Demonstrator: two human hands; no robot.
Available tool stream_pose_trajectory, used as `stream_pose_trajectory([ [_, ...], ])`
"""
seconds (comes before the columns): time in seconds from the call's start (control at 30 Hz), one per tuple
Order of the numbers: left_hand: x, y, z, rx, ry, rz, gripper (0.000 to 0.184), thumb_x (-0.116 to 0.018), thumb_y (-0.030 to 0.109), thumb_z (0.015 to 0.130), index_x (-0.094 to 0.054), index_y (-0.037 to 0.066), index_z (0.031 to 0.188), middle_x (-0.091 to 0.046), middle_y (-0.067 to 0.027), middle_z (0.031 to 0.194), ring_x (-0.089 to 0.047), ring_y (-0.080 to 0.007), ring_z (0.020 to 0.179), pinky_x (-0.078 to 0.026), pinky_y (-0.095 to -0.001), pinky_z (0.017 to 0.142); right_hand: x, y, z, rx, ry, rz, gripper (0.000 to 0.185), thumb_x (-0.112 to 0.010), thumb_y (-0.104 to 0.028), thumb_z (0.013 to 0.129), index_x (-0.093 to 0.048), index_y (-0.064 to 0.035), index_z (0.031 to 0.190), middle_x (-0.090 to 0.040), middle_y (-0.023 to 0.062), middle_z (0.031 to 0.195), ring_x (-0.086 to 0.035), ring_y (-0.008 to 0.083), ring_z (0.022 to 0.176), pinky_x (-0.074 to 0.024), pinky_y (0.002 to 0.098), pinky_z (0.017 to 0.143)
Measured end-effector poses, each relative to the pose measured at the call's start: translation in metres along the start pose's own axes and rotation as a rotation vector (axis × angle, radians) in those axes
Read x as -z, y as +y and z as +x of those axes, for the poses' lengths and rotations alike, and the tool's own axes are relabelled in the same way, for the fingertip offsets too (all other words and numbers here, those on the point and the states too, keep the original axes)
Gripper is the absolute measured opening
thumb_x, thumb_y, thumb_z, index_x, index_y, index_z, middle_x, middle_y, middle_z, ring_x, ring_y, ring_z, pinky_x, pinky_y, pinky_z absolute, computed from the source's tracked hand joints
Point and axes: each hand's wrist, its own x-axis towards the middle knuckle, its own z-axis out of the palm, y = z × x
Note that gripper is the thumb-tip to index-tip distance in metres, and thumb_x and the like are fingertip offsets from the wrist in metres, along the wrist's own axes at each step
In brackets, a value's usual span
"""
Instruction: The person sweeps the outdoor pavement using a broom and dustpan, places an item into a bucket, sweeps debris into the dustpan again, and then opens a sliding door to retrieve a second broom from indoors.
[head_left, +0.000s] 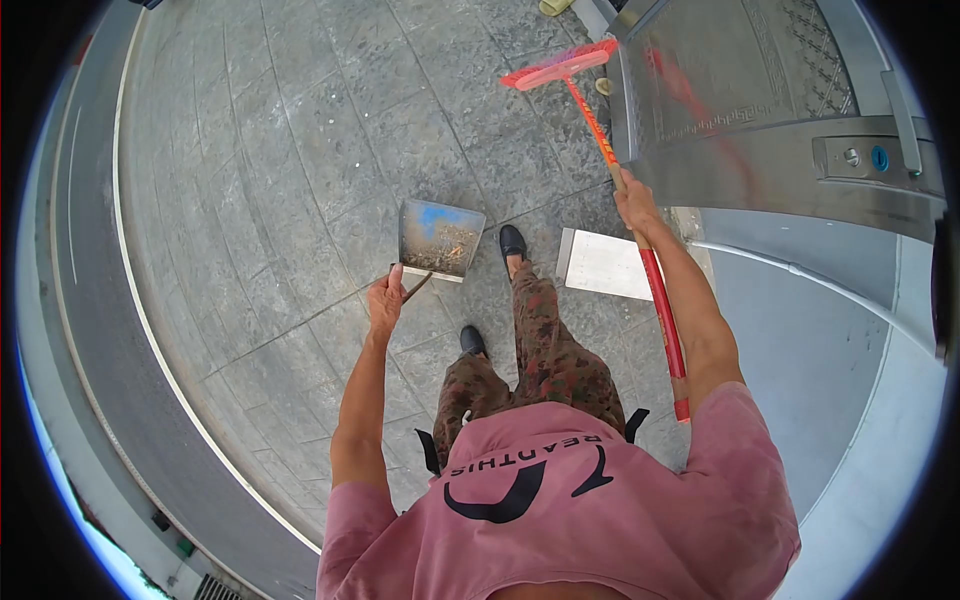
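My left hand [385, 298] is closed around the stick handle of a dustpan [432, 216], which is held out in front of my feet. Brown leaf litter and dirt lie in the pan, over a bluish patch on its floor. My right hand [637, 203] grips a broom [655, 280] by its red and tan shaft. The broom's pink-red head [562, 68] points away from me, up near the metal door, and looks raised off the paving. Its shaft end reaches back beside my right arm.
A patterned metal door [740, 90] with a lock and handle stands at the right. A pale flat plate [607, 265] lies at the doorway, right of my shoes. Grey stone paving [290, 200] stretches left to a white edge line and road. A yellowish item [555, 6] lies at the top.
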Motion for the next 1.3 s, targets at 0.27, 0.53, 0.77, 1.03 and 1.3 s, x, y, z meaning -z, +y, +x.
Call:
stream_pose_trajectory([
  [0.27,-0.038,0.044,0.055,0.036,-0.045,0.092,0.059,-0.048,0.052,0.078,-0.051,-0.001,0.053,-0.045,-0.0045,0.049,-0.043,-0.0132,0.05,-0.036,-0.0268,0.05,-0.012,0.033,0.045,0.052,-0.102,-0.168,0.05,-0.043,-0.007,0.076,-0.035,-0.0124,0.125,-0.055,0.0204,0.069,-0.056,0.0312,0.058,-0.0438,0.04,0.053],
  [0.53,-0.076,0.071,0.098,0.014,-0.03,0.126,0.059,-0.049,0.052,0.077,-0.056,-0.003,0.057,-0.049,-0.0082,0.048,-0.048,-0.0162,0.05,-0.039,-0.0302,0.052,-0.013,0.028,-0.069,0.077,-0.506,-0.254,0.062,-0.041,-0.007,0.077,-0.012,-0.0187,0.131,-0.054,0.0282,0.073,-0.056,0.0417,0.073,-0.0435,0.0481,0.068],
  [0.77,-0.065,0.059,0.1,0.014,-0.059,0.109,0.061,-0.049,0.055,0.075,-0.055,-0.002,0.053,-0.049,-0.0095,0.049,-0.048,-0.0185,0.051,-0.04,-0.0307,0.053,0.037,0.017,-0.177,0.114,-0.698,0.026,0.062,-0.043,-0.002,0.079,-0.018,-0.0171,0.133,-0.044,0.0223,0.052,-0.046,0.0331,0.046,-0.0375,0.0384,0.049],
  [1.03,-0.051,0.041,0.092,0.07,0.052,0.064,0.063,-0.047,0.056,0.076,-0.052,-0.001,0.05,-0.048,-0.0093,0.048,-0.047,-0.0184,0.049,-0.039,-0.0297,0.053,0.059,0.011,-0.168,0.129,-0.617,-0.146,0.064,-0.042,0.002,0.076,-0.019,-0.0195,0.133,-0.042,0.021,0.051,-0.044,0.0293,0.043,-0.0371,0.0327,0.047],
  [1.3,-0.005,0.021,0.059,0.169,0.303,-0.172,0.064,-0.046,0.056,0.077,-0.048,-0.001,0.048,-0.041,-0.0056,0.042,-0.041,-0.0143,0.036,-0.034,-0.0278,0.036,0.087,0.004,-0.173,0.044,-0.632,-0.229,0.067,-0.043,0.001,0.078,-0.017,-0.0245,0.133,-0.045,0.019,0.051,-0.046,0.03,0.045,-0.0377,0.0387,0.049],
])
